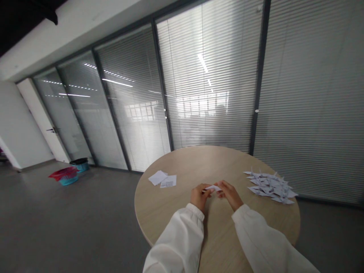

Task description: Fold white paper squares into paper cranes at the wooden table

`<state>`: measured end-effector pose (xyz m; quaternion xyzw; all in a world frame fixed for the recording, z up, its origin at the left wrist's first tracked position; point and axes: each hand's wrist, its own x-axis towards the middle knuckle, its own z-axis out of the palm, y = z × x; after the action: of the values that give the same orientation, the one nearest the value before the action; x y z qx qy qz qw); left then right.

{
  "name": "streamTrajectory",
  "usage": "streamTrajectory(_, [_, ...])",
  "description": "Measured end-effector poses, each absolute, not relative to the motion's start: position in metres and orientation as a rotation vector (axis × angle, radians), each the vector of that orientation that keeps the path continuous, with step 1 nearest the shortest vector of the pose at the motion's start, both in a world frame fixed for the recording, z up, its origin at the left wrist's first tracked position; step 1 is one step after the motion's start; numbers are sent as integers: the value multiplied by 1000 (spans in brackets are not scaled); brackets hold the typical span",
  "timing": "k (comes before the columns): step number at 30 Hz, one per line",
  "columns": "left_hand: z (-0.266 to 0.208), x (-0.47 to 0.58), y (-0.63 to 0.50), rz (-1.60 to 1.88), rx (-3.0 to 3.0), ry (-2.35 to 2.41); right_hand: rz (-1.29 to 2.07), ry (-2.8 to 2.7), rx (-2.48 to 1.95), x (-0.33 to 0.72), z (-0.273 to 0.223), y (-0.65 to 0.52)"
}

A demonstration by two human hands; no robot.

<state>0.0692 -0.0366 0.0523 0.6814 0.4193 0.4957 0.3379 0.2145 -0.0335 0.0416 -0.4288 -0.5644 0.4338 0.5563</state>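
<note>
Between my two hands is a small folded piece of white paper [212,187], held just above the round wooden table [207,161]. My left hand [200,195] pinches its left end with thumb and fingers. On its other end, the fingers of my right hand [228,192] are closed. Parts of the paper are hidden behind the fingers. To the left lie a few flat sheets of white paper [157,177], one with printed text [168,181]. A heap of folded paper cranes [269,185] covers the table's right side.
Glass partitions with blinds [210,83] rise behind the table. On the grey floor at the left stand a blue bin with a red liner [65,175] and a blue bin with a black liner [80,164]. A white door [45,121] is farther back.
</note>
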Motion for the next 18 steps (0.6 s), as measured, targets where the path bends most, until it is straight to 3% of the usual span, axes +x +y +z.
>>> streamTrajectory(5, [51,69,-36,1334,1657,1083,718,-1505,-947,213,54,-44])
streamTrajectory(18, [50,67,-36,1328,1661,1098,488,-1630,-986,211,53,-46])
